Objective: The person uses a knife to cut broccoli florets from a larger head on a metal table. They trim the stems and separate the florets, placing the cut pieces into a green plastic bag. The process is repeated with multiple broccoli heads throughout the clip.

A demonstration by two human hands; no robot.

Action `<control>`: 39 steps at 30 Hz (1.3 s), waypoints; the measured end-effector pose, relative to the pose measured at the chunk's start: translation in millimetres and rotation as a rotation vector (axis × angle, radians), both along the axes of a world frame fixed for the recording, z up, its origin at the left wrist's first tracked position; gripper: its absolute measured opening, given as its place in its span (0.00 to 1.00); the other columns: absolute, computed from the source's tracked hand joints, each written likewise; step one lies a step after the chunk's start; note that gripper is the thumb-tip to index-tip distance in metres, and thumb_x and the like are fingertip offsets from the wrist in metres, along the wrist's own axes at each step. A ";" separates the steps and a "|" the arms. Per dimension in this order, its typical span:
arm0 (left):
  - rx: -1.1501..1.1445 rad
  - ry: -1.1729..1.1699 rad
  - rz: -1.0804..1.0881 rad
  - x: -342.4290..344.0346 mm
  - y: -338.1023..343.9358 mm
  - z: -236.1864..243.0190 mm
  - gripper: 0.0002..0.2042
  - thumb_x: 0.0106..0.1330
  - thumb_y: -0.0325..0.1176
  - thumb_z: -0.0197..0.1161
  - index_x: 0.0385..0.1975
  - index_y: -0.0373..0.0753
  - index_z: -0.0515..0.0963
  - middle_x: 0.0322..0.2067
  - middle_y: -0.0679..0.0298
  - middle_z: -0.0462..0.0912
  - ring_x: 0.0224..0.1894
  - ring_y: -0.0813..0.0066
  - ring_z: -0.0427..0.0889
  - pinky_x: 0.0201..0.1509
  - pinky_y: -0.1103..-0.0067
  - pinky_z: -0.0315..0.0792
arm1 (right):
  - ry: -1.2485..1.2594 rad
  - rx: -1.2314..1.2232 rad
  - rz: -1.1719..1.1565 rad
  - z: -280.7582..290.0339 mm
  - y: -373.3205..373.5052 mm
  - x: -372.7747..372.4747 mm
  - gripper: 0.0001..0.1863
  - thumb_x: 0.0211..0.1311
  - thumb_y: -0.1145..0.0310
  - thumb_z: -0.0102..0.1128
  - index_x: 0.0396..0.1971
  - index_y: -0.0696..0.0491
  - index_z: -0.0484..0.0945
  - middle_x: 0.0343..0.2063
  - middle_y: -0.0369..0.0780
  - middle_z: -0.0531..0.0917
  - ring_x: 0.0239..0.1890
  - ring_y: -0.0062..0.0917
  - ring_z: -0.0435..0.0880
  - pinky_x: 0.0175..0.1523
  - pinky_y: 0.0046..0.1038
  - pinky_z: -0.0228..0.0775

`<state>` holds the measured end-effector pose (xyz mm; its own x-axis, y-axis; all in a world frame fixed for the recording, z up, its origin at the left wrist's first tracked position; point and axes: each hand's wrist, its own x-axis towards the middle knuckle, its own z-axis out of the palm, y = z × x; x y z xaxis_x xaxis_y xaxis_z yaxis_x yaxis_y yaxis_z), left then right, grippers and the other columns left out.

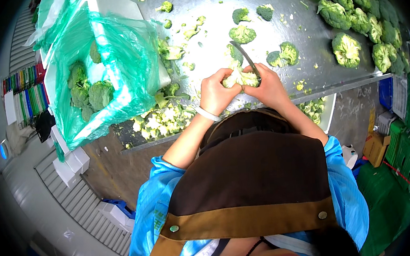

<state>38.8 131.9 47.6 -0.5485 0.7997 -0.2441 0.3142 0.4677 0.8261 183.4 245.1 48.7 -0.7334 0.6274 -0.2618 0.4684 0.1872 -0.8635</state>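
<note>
Your left hand (218, 93) and right hand (267, 86) are gripping one broccoli (239, 78) between them at 12 o'clock | dark knife (246, 55) seems to be sitting in your right | you're probably trimming | next cut likely calls for steadying it

The right hand (267, 88) partly hides the curved blade (244, 55), the upper edge cropping the broccoli pile (357, 4).

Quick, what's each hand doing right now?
Left hand: closed, holding a broccoli piece.
Right hand: closed, holding the same broccoli piece, with a dark curved blade at its fingers.
</note>
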 end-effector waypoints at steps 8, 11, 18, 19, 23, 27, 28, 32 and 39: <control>0.270 -0.816 0.247 3.5 1.7 -2.1 0.28 0.66 0.30 0.66 0.64 0.36 0.63 0.57 0.55 0.75 0.50 0.71 0.81 0.52 0.77 0.79 | 0.250 0.131 -0.118 0.9 7.0 -1.0 0.24 0.45 0.70 0.73 0.45 0.55 0.78 0.43 0.41 0.79 0.45 0.33 0.82 0.50 0.32 0.73; 0.293 -1.424 0.249 -11.2 3.9 9.9 0.29 0.66 0.25 0.64 0.66 0.34 0.62 0.55 0.55 0.77 0.50 0.74 0.81 0.52 0.77 0.79 | 0.345 0.186 -0.161 1.4 4.6 -6.8 0.26 0.45 0.67 0.77 0.46 0.55 0.77 0.46 0.41 0.79 0.45 0.29 0.81 0.44 0.29 0.75; 0.264 -0.845 0.239 -38.0 -4.8 10.4 0.26 0.64 0.23 0.67 0.61 0.27 0.69 0.47 0.59 0.83 0.43 0.80 0.81 0.43 0.83 0.78 | 0.220 0.405 0.172 19.9 30.7 11.8 0.14 0.54 0.76 0.64 0.42 0.52 0.78 0.47 0.37 0.82 0.33 0.34 0.83 0.33 0.30 0.77; 0.258 -0.843 0.234 -39.5 -4.8 12.3 0.26 0.63 0.23 0.67 0.61 0.27 0.69 0.46 0.60 0.84 0.42 0.81 0.82 0.43 0.83 0.78 | 0.202 0.451 0.222 20.3 30.7 12.4 0.13 0.55 0.80 0.60 0.41 0.51 0.78 0.46 0.36 0.83 0.32 0.37 0.84 0.34 0.33 0.78; 0.203 -0.787 0.221 -33.2 -1.8 22.9 0.21 0.65 0.26 0.66 0.57 0.28 0.75 0.44 0.63 0.84 0.40 0.82 0.80 0.42 0.83 0.74 | 0.044 0.362 0.308 7.0 23.4 11.1 0.11 0.58 0.79 0.54 0.40 0.52 0.77 0.41 0.40 0.83 0.34 0.42 0.83 0.39 0.40 0.77; 0.153 -0.856 0.179 -37.4 -6.6 18.0 0.20 0.64 0.26 0.67 0.55 0.26 0.76 0.40 0.63 0.85 0.37 0.84 0.79 0.41 0.84 0.72 | -0.080 0.219 0.241 5.5 11.7 8.0 0.10 0.60 0.80 0.52 0.40 0.54 0.78 0.36 0.46 0.83 0.34 0.47 0.82 0.38 0.41 0.74; 0.155 -0.898 0.185 -38.1 -6.1 19.1 0.20 0.63 0.26 0.68 0.54 0.26 0.76 0.39 0.63 0.85 0.36 0.84 0.79 0.40 0.85 0.72 | -0.038 0.236 0.236 -2.0 10.0 9.7 0.08 0.61 0.79 0.51 0.38 0.55 0.77 0.35 0.48 0.83 0.34 0.48 0.82 0.39 0.42 0.74; 0.152 -0.905 0.228 -32.5 -8.7 18.4 0.19 0.62 0.25 0.68 0.53 0.26 0.77 0.40 0.62 0.86 0.36 0.84 0.80 0.40 0.85 0.72 | -0.081 0.211 0.252 -11.4 2.8 10.8 0.06 0.61 0.78 0.51 0.36 0.57 0.77 0.33 0.49 0.83 0.35 0.49 0.82 0.40 0.43 0.74; 0.078 -0.947 0.250 -28.5 -13.2 5.4 0.19 0.62 0.23 0.68 0.53 0.27 0.78 0.41 0.61 0.86 0.36 0.83 0.81 0.40 0.84 0.75 | -0.089 0.221 0.225 -32.1 -8.0 14.8 0.05 0.61 0.78 0.50 0.31 0.59 0.77 0.32 0.50 0.83 0.36 0.48 0.82 0.42 0.42 0.74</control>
<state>10.3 118.7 53.0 -0.3088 0.7197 -0.6218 -0.5945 0.3643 0.7169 198.2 237.1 16.6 -0.8405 0.5007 -0.2069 0.4659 0.4732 -0.7476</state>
